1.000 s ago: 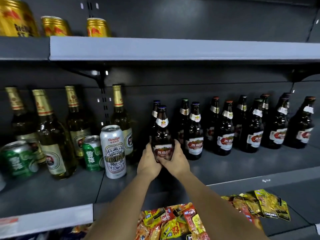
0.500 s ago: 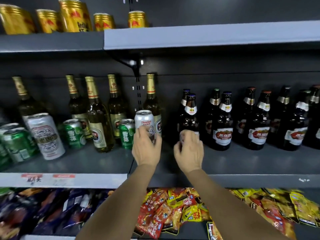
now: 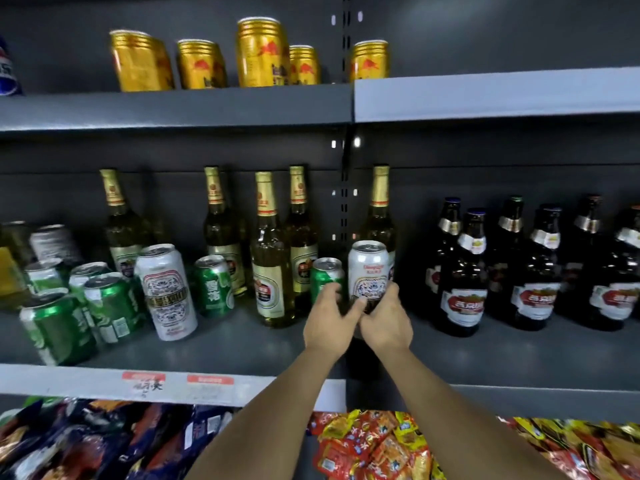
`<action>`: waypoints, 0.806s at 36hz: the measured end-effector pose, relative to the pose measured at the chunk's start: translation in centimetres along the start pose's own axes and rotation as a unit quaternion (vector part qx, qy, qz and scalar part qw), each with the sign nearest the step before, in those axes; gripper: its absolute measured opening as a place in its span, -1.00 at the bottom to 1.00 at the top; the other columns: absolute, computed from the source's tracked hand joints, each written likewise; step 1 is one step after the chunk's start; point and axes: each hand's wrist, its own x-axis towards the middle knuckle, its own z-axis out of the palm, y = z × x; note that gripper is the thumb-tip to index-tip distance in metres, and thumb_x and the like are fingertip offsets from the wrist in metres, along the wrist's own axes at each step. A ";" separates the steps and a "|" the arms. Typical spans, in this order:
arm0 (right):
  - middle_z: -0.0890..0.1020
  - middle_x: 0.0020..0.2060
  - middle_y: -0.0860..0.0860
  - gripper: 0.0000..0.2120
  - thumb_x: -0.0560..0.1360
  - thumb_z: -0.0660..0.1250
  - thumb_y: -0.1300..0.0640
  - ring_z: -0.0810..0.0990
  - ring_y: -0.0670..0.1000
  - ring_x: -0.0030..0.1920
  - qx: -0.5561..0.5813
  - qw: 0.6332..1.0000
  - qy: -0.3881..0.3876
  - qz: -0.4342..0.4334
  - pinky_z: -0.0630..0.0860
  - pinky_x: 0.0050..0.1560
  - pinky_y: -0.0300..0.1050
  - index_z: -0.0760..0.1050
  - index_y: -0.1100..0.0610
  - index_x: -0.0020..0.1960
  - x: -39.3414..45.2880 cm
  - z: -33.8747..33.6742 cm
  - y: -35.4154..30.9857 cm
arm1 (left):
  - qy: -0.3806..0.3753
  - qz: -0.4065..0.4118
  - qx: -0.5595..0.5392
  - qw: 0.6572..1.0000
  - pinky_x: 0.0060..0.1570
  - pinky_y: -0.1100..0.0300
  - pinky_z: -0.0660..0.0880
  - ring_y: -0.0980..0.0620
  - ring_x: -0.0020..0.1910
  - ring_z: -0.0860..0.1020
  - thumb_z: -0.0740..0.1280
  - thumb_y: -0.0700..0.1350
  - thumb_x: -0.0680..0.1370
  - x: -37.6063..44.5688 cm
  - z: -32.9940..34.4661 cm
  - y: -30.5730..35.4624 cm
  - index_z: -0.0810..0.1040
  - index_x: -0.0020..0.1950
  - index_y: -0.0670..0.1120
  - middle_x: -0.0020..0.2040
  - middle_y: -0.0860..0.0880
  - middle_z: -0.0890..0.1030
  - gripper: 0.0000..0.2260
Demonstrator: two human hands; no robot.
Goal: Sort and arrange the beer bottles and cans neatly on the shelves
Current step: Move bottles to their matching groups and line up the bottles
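Dark grey store shelving [image 3: 242,344] carried gold cans [image 3: 262,51] above and snack packets [image 3: 374,445] below. On the middle shelf, the right hand [image 3: 386,320] gripped an upright white can [image 3: 369,271]; the left hand [image 3: 329,322] touched it, fingers spread loosely.

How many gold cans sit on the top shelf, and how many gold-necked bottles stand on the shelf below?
Gold cans: 5
Gold-necked bottles: 5
Total: 10
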 end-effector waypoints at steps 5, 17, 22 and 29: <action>0.58 0.08 0.12 -0.58 0.47 0.34 0.05 0.58 0.23 0.04 -0.020 0.999 0.035 -0.031 0.35 -0.14 -0.07 0.24 0.12 0.23 -1.5 0.4 -0.7 | -0.043 0.009 -0.017 0.999 0.09 0.03 0.52 -0.02 0.13 0.57 0.35 0.27 0.47 -0.2 -1.4 -0.2 0.44 0.25 0.01 0.15 0.00 0.61 -0.51; 0.59 0.06 0.10 -0.57 0.46 0.36 -0.02 0.58 0.24 0.05 -0.002 0.989 -0.040 -0.145 0.35 -0.12 -0.05 0.24 0.07 0.21 -6.8 3.1 -6.4 | 0.003 -0.063 -0.087 0.994 0.15 0.09 0.51 0.02 0.13 0.57 0.46 0.21 0.42 -3.7 -9.7 -2.5 0.43 0.33 0.06 0.14 0.04 0.62 -0.45; 0.61 0.03 0.07 -0.53 0.43 0.38 -0.05 0.60 0.22 -0.02 0.017 0.980 -0.091 -0.174 0.37 -0.19 -0.07 0.25 0.03 0.21 -9.7 6.0 -9.0 | 0.064 -0.079 -0.065 0.993 0.10 0.07 0.54 0.04 0.10 0.59 0.50 0.17 0.40 -5.7 -14.2 -4.5 0.51 0.23 0.03 0.10 0.04 0.65 -0.52; 0.60 0.02 0.10 -0.54 0.44 0.37 -0.05 0.59 0.23 0.01 0.039 0.966 -0.150 -0.209 0.38 -0.17 -0.07 0.26 0.06 0.21 -14.9 10.8 -15.3 | 0.144 -0.113 -0.025 0.983 -0.01 0.09 0.57 0.08 -0.02 0.62 0.47 0.24 0.34 -8.5 -22.4 -8.4 0.55 0.12 0.05 -0.04 0.10 0.66 -0.55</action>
